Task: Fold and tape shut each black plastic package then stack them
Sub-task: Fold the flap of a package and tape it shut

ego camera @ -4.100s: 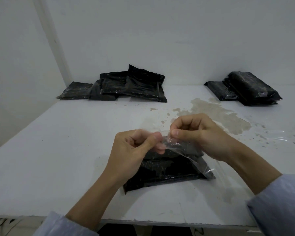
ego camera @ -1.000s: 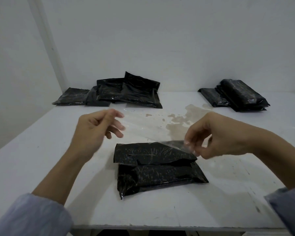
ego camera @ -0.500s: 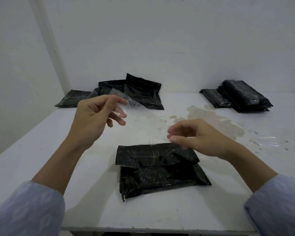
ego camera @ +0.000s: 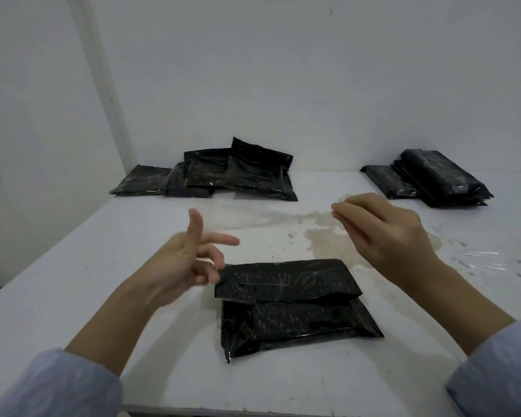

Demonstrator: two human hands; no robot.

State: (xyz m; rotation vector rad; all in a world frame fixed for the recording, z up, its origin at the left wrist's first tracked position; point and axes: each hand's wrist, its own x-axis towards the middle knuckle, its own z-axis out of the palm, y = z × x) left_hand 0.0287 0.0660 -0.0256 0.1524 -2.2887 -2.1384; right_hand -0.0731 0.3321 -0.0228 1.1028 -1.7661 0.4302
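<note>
A black plastic package (ego camera: pixel 289 308) lies in the middle of the white table (ego camera: pixel 73 281), its top flap folded down toward me. Above and behind it a faint strip of clear tape (ego camera: pixel 271 218) stretches through the air. My right hand (ego camera: pixel 385 236) pinches the strip's right end at its fingertips, up and to the right of the package. To the package's left is my left hand (ego camera: pixel 184 260), fingers spread and thumb up, its lower fingers at the flap's left corner. Whether the tape's left end sticks to that hand I cannot tell.
A loose pile of black packages (ego camera: pixel 223 173) lies at the back left against the wall. A neater stack of black packages (ego camera: pixel 433 179) sits at the back right. A brownish stain (ego camera: pixel 322 239) marks the table, and clear tape pieces (ego camera: pixel 478 257) lie at the right.
My right hand rose off the package flap and moved up and to the right with the tape end. My left hand dropped toward the flap's left corner and spread its fingers.
</note>
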